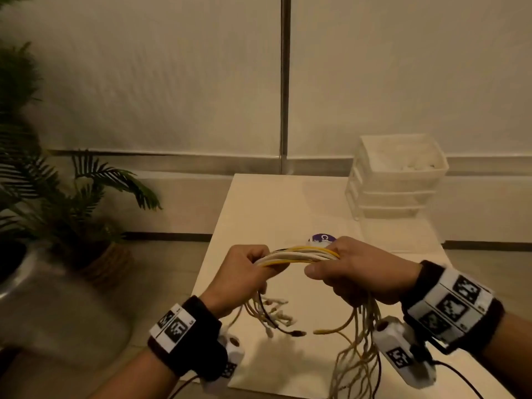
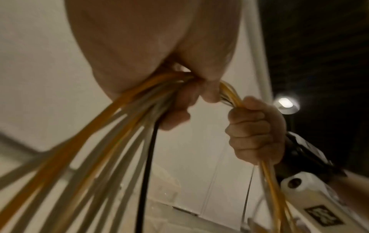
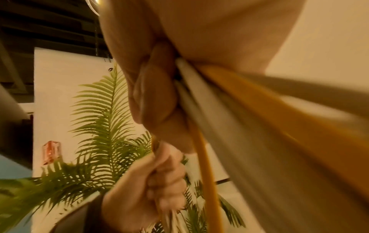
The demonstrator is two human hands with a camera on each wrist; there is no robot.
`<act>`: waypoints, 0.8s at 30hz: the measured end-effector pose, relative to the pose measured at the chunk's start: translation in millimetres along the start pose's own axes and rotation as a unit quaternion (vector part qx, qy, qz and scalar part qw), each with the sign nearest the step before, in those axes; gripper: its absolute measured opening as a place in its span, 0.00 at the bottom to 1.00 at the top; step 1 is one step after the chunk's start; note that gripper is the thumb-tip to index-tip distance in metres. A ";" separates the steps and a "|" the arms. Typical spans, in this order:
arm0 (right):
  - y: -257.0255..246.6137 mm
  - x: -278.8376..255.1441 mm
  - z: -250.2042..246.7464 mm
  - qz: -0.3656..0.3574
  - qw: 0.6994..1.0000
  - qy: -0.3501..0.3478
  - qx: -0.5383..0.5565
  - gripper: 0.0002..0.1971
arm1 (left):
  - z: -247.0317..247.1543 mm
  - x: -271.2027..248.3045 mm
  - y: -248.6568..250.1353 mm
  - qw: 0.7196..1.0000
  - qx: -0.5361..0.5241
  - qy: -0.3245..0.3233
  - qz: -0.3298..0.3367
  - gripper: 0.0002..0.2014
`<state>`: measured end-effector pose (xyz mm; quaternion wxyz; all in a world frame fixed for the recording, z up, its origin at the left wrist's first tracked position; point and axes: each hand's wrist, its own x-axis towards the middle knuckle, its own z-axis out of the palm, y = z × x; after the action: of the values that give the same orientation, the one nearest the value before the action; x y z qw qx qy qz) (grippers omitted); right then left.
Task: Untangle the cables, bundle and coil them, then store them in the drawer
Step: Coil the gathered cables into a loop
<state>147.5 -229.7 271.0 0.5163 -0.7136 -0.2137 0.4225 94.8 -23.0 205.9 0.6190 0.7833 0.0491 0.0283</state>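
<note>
A bundle of yellow and white cables (image 1: 299, 256), with one black cable among them, spans between my two hands above the white table (image 1: 259, 208). My left hand (image 1: 247, 269) grips one side of the bundle and my right hand (image 1: 348, 269) grips the other. Loose ends with plugs (image 1: 276, 315) hang below the left hand, and more strands (image 1: 359, 341) trail under the right. In the left wrist view the cables (image 2: 111, 134) fan down from the left hand's fingers (image 2: 177, 108), with the right hand (image 2: 255, 134) beyond. The right wrist view shows cables (image 3: 249, 126) running past my right hand's fingers (image 3: 155, 97).
A white stack of plastic drawers (image 1: 394, 180) stands at the table's far right, its top drawer pulled out with white things inside. A purple round object (image 1: 322, 238) lies behind my hands. A potted palm (image 1: 69, 197) stands on the floor to the left.
</note>
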 end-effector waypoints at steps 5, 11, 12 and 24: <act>37.7 -2.4 11.5 -0.021 0.999 0.031 0.011 0.17 | -19.5 4.4 26.7 0.971 0.228 -0.023 0.074 0.19; 112.7 7.1 56.3 0.006 0.998 -0.057 0.022 0.17 | -15.6 -13.2 39.2 0.921 0.371 -0.102 0.063 0.15; 119.0 5.8 60.1 0.014 0.998 -0.052 0.026 0.16 | -17.6 -16.0 37.2 0.916 0.382 -0.110 0.054 0.14; 136.0 -35.4 69.7 0.040 0.973 -0.126 0.189 0.24 | -45.8 -25.8 52.7 0.970 0.243 0.009 0.002 0.15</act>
<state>52.7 -268.2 152.1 0.5934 -0.5522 -0.1646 0.5621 66.6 6.4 268.2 0.4094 0.9101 0.0588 0.0240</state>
